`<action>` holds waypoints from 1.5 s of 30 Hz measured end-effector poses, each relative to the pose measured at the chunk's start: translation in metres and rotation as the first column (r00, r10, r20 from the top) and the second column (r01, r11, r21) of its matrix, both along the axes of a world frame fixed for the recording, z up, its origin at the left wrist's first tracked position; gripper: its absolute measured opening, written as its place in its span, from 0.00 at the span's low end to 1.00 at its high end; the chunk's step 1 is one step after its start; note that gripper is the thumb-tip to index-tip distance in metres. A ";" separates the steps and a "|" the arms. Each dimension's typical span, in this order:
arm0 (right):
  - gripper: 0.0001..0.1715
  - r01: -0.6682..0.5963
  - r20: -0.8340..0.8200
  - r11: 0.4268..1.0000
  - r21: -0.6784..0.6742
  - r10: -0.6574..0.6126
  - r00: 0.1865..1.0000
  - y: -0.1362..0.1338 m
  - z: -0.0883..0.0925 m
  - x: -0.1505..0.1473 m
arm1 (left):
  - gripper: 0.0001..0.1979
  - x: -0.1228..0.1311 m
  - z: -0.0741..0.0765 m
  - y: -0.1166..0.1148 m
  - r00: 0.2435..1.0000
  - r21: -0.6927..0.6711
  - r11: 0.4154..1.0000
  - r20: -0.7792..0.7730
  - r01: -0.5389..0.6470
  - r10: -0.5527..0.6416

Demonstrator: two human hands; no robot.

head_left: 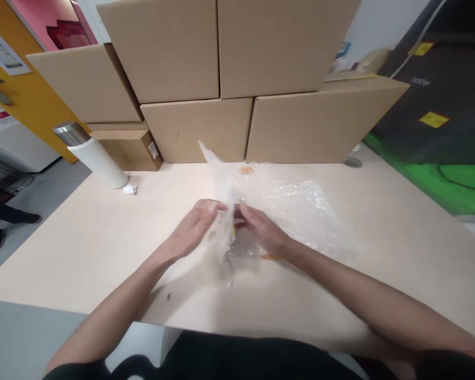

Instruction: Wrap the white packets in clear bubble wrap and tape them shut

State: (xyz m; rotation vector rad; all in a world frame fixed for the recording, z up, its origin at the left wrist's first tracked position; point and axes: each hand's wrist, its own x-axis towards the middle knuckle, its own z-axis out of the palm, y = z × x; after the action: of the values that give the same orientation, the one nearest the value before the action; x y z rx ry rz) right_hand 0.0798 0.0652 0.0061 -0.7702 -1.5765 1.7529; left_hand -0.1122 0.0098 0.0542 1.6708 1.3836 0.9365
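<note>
A thin whitish translucent sheet [220, 184], plastic-looking, stands on edge between my hands, blurred by motion. My left hand [198, 221] is closed on its left side, thumb and fingers pressed against it. On the other side my right hand [261, 227] has bent fingers against the sheet. Something small with yellow and dark parts shows at those fingertips, too blurred to name. Crinkled clear plastic wrap [301, 206] spreads over the table behind and beside my right hand. A small orange piece [246, 170] lies by its far edge, and an orange strip [271, 257] shows under my right wrist.
Cardboard boxes [193, 129] are stacked along the table's back edge. At the left stand a white bottle [98, 161] with a metal cap, a crumpled white scrap [130, 189] and a smaller box [122, 150]. A person's legs [8, 216] show at far left.
</note>
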 end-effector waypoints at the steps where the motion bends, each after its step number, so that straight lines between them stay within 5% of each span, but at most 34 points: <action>1: 0.32 0.023 -0.051 0.992 -0.120 -0.029 0.998 -0.001 0.001 0.008 | 0.29 0.010 -0.003 0.004 0.997 0.032 0.998 -0.052 0.059 -0.057; 4: 0.30 0.099 -0.083 0.922 -0.374 -0.139 0.987 -0.004 0.000 0.031 | 0.27 0.037 -0.018 0.016 0.950 0.033 0.984 -0.271 0.172 -0.157; 7: 0.25 0.181 0.048 0.891 -0.417 -0.177 0.983 -0.004 -0.004 0.052 | 0.26 0.056 -0.033 0.023 0.851 -0.009 0.977 -0.491 0.212 -0.189; 9: 0.23 0.232 0.196 0.934 -0.272 -0.183 0.963 -0.001 -0.007 0.063 | 0.26 0.064 -0.039 0.026 0.781 0.009 0.969 -0.593 0.247 -0.194; 11: 0.25 0.310 0.336 0.949 0.064 -0.313 0.888 0.004 -0.010 0.070 | 0.25 0.069 -0.042 0.027 0.729 0.036 0.961 -0.659 0.274 -0.183; 14: 0.30 0.299 0.343 0.782 0.547 -0.535 0.772 0.014 -0.014 0.068 | 0.23 0.070 -0.046 0.027 0.698 0.055 0.956 -0.696 0.287 -0.169; 17: 0.25 0.100 0.409 0.779 0.619 -0.428 0.806 0.020 -0.018 0.055 | 0.20 0.065 -0.052 0.026 0.744 0.079 0.967 -0.655 0.242 -0.133; 20: 0.24 -0.016 0.503 0.810 0.586 -0.348 0.791 0.021 -0.019 0.042 | 0.19 0.051 -0.058 0.027 0.883 0.124 0.991 -0.458 -0.054 0.106; 23: 0.25 -0.011 0.515 0.827 0.562 -0.339 0.787 0.020 -0.016 0.039 | 0.31 0.034 -0.053 0.028 0.944 -0.151 0.933 -0.007 -0.326 0.329; 26: 0.25 0.023 0.480 0.868 0.497 -0.296 0.826 0.017 -0.010 0.044 | 0.34 0.029 -0.034 0.026 0.791 -0.391 0.877 0.424 -0.280 0.442; 28: 0.24 0.068 0.432 0.905 0.421 -0.266 0.862 0.016 -0.007 0.051 | 0.31 0.037 -0.020 0.024 0.688 -0.396 0.892 0.586 -0.218 0.428; 30: 0.24 0.122 0.357 0.943 0.309 -0.234 0.904 0.015 -0.006 0.059 | 0.26 0.052 -0.011 0.024 0.687 -0.339 0.926 0.635 -0.163 0.354; 33: 0.28 0.222 0.184 0.970 0.098 -0.237 0.954 0.015 -0.008 0.075 | 0.21 0.083 -0.010 0.030 0.846 -0.189 0.981 0.513 -0.049 0.142; 37: 0.29 0.389 0.057 0.913 -0.128 -0.384 0.921 0.019 -0.012 0.109 | 0.23 0.125 -0.024 0.050 0.987 0.068 0.987 0.059 0.146 -0.150; 41: 0.24 0.572 0.184 0.820 0.025 -0.566 0.803 0.025 -0.020 0.156 | 0.28 0.162 -0.037 0.067 0.889 0.084 0.947 -0.378 0.310 -0.257; 45: 0.22 0.700 0.307 0.656 0.283 -0.753 0.582 0.040 -0.030 0.187 | 0.27 0.185 -0.049 0.074 0.736 -0.015 0.926 -0.601 0.378 -0.311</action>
State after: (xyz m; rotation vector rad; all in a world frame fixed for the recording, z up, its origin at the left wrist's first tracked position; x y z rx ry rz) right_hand 0.2672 0.1049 -0.0243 -1.5304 -1.2868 0.8884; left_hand 0.0723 0.0841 0.0048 2.3385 1.3341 0.2649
